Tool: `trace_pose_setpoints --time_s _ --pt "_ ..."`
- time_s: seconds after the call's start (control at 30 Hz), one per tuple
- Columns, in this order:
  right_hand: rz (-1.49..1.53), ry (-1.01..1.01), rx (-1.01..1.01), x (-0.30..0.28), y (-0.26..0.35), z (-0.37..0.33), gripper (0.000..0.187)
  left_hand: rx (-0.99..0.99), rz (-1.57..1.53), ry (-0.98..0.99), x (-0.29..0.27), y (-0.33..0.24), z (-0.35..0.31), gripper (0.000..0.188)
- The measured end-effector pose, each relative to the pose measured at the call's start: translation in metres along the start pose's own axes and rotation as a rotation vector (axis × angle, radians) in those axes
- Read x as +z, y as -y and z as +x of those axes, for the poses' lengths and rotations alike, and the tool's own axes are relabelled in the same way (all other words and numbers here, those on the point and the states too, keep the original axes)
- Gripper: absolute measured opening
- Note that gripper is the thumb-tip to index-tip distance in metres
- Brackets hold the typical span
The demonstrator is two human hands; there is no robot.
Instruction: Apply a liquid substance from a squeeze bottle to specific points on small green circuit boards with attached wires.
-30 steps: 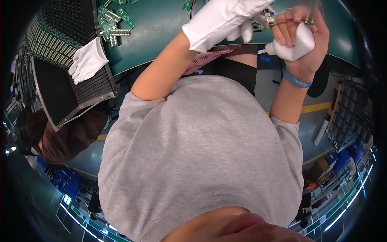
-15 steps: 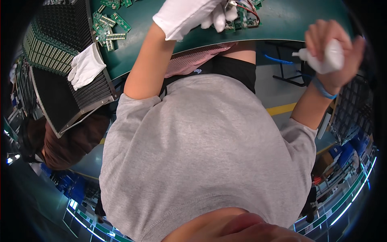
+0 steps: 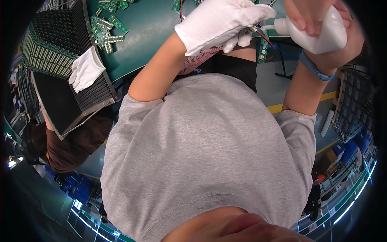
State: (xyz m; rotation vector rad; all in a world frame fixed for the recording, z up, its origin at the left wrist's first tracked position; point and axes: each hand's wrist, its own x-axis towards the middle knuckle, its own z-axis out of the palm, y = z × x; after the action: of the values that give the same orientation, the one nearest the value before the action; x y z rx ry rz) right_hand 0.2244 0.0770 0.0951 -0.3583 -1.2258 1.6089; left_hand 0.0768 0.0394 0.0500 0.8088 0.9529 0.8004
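My left hand, in a white glove, is closed over the table's near edge. A narrow green circuit board with red and black wires hangs beside its fingers, partly hidden by the glove. My bare right hand, with a blue band at the wrist, is wrapped round a white squeeze bottle. The bottle lies tilted sideways, its thin nozzle pointing left, close to the gloved fingertips and the wires. Whether the nozzle touches anything I cannot tell.
Several loose green circuit boards lie on the green table. At left stands a black slotted rack filled with boards, a spare white glove on it. Behind it is a person in a brown sleeve.
My left hand has moved right, bringing the wired board past the table edge. The bottle in my right hand has come up and left, its nozzle now near the gloved fingers.
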Motion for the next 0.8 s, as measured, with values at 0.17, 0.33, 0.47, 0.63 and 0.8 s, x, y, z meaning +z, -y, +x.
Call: trace_pose_setpoints --time_s 0.17,0.33,0.47,0.63,0.8 --pt "-0.012 0.003 -0.005 -0.001 -0.007 0.003 0.066 -0.084 -0.005 0.031 -0.003 -0.002 0.003 0.029" --pt "0.010 -0.008 -0.010 0.009 -0.015 0.006 0.066 0.046 -0.060 0.038 -0.007 0.011 0.004 0.027" --pt "0.026 -0.020 -0.017 0.005 -0.016 0.004 0.066 0.084 0.037 0.034 -0.008 0.012 0.003 0.026" --pt "0.048 -0.037 -0.027 0.004 -0.017 -0.002 0.067 0.092 0.063 0.007 -0.008 0.016 -0.001 0.025" --pt "0.073 -0.054 -0.032 0.001 -0.022 -0.003 0.067 0.071 0.012 0.003 -0.007 0.018 -0.001 0.025"
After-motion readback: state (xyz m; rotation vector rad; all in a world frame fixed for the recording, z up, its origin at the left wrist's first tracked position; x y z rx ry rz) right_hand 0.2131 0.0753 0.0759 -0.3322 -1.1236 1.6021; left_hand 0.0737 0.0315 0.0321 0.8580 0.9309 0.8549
